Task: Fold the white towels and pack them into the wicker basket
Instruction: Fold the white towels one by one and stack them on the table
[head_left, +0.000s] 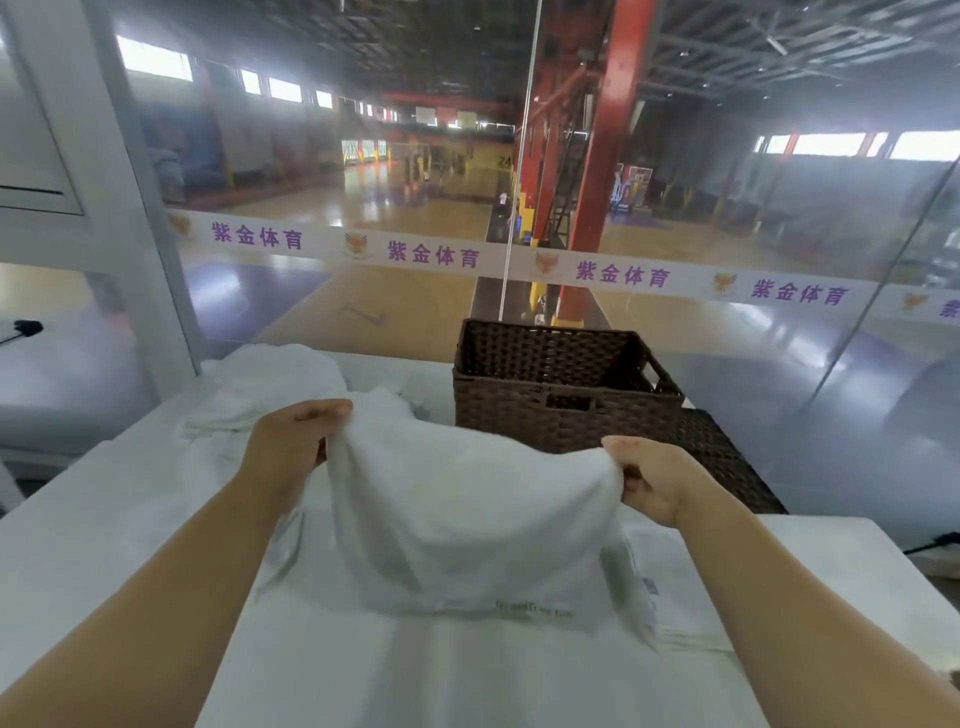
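Fingers of the left hand (291, 441) and right hand (654, 480) pinch the white towel's (467, 525) raised corners above the table (104, 545), mid-fold; next, probably lay them forward evenly before the empty-looking wicker basket (556, 384).

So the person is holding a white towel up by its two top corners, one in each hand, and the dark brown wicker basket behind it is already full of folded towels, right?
Not quite. The head view shows the dark brown wicker basket empty: only its woven inside walls are visible, no towels. The rest holds: the left hand and right hand each pinch a top corner of the white towel.
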